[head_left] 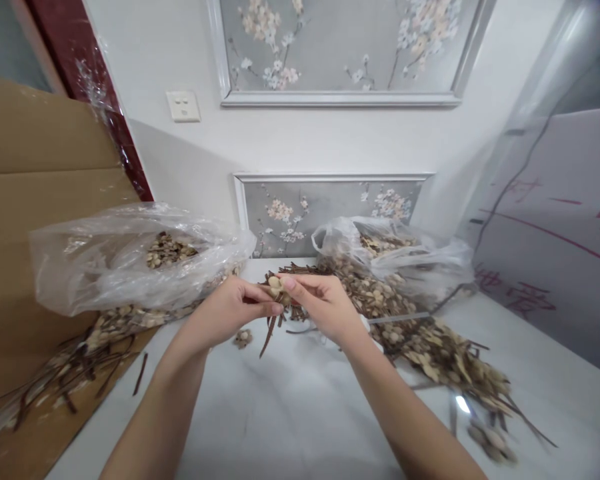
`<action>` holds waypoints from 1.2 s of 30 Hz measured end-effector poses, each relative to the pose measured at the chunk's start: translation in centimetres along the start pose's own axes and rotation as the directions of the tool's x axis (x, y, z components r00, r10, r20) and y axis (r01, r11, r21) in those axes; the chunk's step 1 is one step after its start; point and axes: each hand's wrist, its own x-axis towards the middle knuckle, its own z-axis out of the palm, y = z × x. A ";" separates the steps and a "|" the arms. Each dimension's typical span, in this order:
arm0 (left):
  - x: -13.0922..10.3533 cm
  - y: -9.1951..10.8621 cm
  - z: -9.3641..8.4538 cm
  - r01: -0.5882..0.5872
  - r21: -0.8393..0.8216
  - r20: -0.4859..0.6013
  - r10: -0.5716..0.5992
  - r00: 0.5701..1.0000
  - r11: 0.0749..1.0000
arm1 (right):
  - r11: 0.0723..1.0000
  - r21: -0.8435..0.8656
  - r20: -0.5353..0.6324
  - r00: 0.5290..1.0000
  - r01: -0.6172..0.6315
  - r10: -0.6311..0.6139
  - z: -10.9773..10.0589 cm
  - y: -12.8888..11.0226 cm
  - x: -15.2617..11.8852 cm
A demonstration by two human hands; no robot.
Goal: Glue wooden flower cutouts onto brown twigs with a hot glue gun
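My left hand (227, 312) and my right hand (326, 305) meet above the table, both closed in a pinch. Between their fingertips is a pale dried flower-like piece (275, 287) with rounded petals. A thin brown strip (267, 337) hangs below the fingers; whether it is joined to the piece I cannot tell. Just under my left wrist a small flower-like cluster (243, 339) lies on the table. Behind my hands is a heap of brown sticks (300, 269), partly hidden by them.
A large pile of dried pale pieces (380, 297) spreads along the right, near a translucent rod (399, 318). Plastic bags stand at left (100, 267) and right (430, 257). Cardboard (45, 180) rises at far left; a white panel with red writing (555, 220) borders the right.
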 end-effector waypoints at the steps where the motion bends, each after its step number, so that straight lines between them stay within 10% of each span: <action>1: 0.0 0.0 0.0 0.003 -0.004 -0.002 -0.003 1.000 1.000 | 1.000 0.019 0.017 1.000 0.002 -0.003 0.0 -0.1 0.0; 36: -0.4 0.7 -0.2 0.013 0.040 -0.033 -0.012 0.999 0.999 | 0.969 0.213 0.010 0.992 -0.124 0.124 -0.4 -0.2 0.1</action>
